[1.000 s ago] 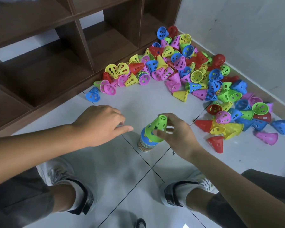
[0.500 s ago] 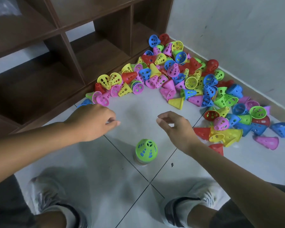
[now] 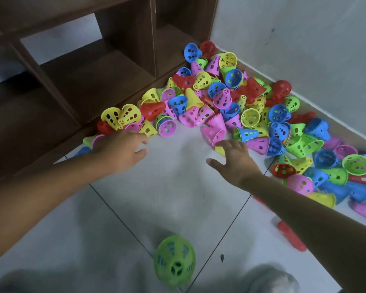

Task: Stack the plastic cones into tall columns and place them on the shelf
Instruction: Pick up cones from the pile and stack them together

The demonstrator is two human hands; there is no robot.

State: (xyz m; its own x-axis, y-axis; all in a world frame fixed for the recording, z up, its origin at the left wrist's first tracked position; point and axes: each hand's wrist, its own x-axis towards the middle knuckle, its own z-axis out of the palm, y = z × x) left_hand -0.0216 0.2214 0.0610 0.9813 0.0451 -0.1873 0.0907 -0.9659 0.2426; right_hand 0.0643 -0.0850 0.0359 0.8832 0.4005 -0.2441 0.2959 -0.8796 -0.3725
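Cones (image 3: 230,102) lie in a loose heap on the floor (image 3: 178,187) beside the shelf (image 3: 82,81), w/ none on it. We see the left hand (image 3: 118,151) at the heap's near-left edge, fingers relaxed, holding nothing. Right hand (image 3: 234,159) spread wide, just short of a pink cone (image 3: 212,133). Green-topped stack (image 3: 174,262) stands well apart from the heap, near the bottom edge.

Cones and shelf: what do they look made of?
Cones: probably thin moulded plastic, given their bright uniform colours, punched holes and slight sheen. Shelf: likely wood or wood-look laminate, dark brown and matte with faint grain; which of the two cannot be told from this view.
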